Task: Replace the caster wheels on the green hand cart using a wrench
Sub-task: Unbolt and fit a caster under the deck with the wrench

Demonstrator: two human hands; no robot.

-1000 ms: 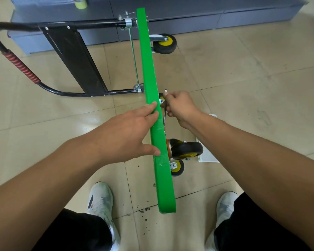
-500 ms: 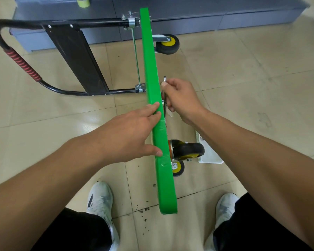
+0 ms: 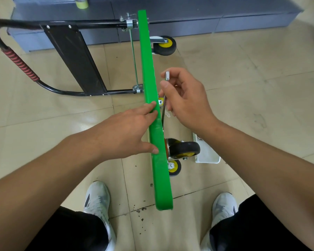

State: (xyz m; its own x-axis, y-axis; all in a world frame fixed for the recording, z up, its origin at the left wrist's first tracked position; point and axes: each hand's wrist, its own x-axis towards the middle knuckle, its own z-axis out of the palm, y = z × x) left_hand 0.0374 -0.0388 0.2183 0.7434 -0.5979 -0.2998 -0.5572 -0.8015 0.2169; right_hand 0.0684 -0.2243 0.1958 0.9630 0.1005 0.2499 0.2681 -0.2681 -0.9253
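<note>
Wrench (image 3: pixel 166 77) sits pinched in right hand (image 3: pixel 187 104); left hand (image 3: pixel 127 131) braces green cart (image 3: pixel 146 60).

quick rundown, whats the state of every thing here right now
cart, tipped on its edge, handle out to the left
wrench, upright beside the cart's underside
left hand, flat, steadying the cart's top edge
right hand, gripping the wrench
near wheel, on the underside
far wheel, on the underside
</note>
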